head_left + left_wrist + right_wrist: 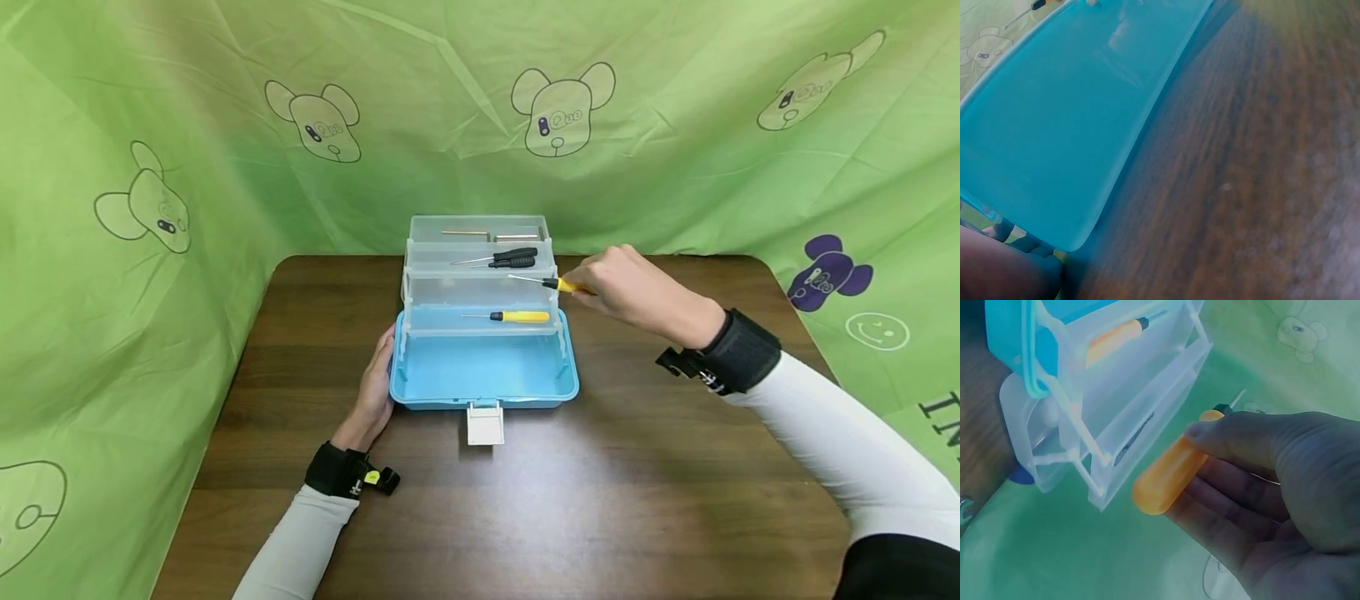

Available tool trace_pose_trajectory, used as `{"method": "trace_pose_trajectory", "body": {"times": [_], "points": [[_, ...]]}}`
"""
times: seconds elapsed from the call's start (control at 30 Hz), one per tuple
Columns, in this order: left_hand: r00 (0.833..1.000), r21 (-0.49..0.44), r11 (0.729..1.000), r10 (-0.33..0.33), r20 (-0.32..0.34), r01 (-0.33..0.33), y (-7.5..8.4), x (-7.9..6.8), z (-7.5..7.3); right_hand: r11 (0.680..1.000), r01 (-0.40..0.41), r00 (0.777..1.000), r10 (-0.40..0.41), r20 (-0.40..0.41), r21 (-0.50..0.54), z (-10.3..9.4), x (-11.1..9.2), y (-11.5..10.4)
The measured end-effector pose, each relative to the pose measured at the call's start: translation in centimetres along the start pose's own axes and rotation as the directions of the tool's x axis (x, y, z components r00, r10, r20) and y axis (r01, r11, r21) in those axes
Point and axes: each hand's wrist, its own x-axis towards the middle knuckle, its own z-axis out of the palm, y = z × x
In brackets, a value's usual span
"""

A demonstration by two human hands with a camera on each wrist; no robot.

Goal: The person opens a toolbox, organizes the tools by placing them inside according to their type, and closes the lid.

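Note:
My right hand pinches a yellow-handled screwdriver between thumb and fingers, its thin shaft pointing left over the clear trays at their right end. The blue toolbox stands open with its stepped trays spread out toward the back. My left hand rests along the box's left side, with its fingers partly hidden behind the wall. A second yellow screwdriver lies in the lowest tray. Higher up, black-handled screwdrivers share one tray, and L-shaped metal keys lie in the top one.
A white latch hangs off the box's front over the brown wooden table. Green cloth with printed bear heads hangs behind and at both sides. A shiny metal tool end shows at the right wrist view's left edge.

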Motion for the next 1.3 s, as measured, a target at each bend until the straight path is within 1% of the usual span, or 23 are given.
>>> {"method": "trace_pose_trajectory", "body": {"times": [0.23,0.4,0.5,0.77,1.0,1.13,1.3], "points": [[1.0,0.007,1.0,-0.002,0.0,0.002,0.1,0.1,-0.1,1.0,0.03,0.999,-0.03,0.033,0.001,1.2,2.8,-0.1],[1.0,0.004,1.0,-0.003,0.001,0.003,0.1,0.0,-0.2,0.997,0.054,0.996,-0.057,0.069,0.047,2.5,4.4,-0.4],[1.0,-0.007,1.0,-0.004,-0.002,0.004,0.0,0.0,-0.1,0.995,0.071,0.994,-0.076,0.08,0.066,3.4,5.1,-0.4],[1.0,-0.011,1.0,-0.011,-0.018,0.011,-0.1,-0.1,0.0,0.992,0.06,0.992,-0.071,0.103,0.109,5.5,5.8,0.1],[1.0,-0.006,1.0,-0.009,-0.01,0.009,-0.2,0.0,-0.1,0.988,0.033,0.988,-0.056,0.145,0.152,6.6,6.2,0.5],[1.0,-0.001,1.0,-0.008,-0.005,0.008,-0.2,0.1,-0.2,0.988,0.015,0.985,-0.041,0.17,0.153,7.2,6.4,0.6],[1.0,-0.002,1.0,-0.006,-0.006,0.006,-0.1,0.0,-0.2,0.989,0.014,0.984,-0.039,0.171,0.147,7.7,6.4,0.6]]}}
